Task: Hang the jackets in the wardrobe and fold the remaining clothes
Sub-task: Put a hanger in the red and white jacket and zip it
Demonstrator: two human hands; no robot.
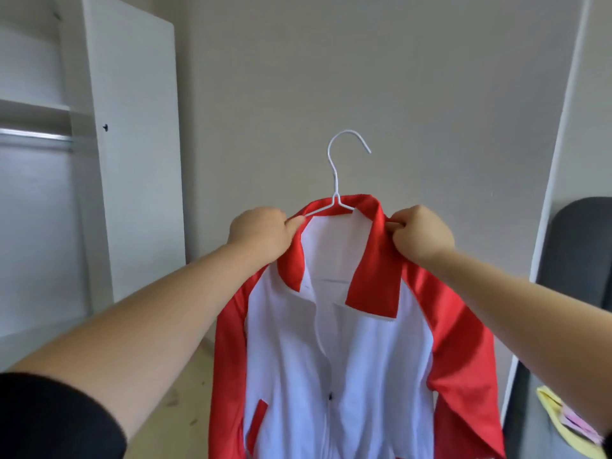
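Before the plain grey wall (430, 94), our left hand (261, 233) and right hand (422, 235) each grip, clenched, the red-and-white jacket (347, 342) on its white wire hanger (336, 180).

Left hand (261, 231), right hand (422, 235) raised, fists clenched.

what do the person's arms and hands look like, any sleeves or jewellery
Both forearms are bare. The left arm has a black sleeve pushed up near the elbow. The left hand and right hand show no gloves, rings or watch.
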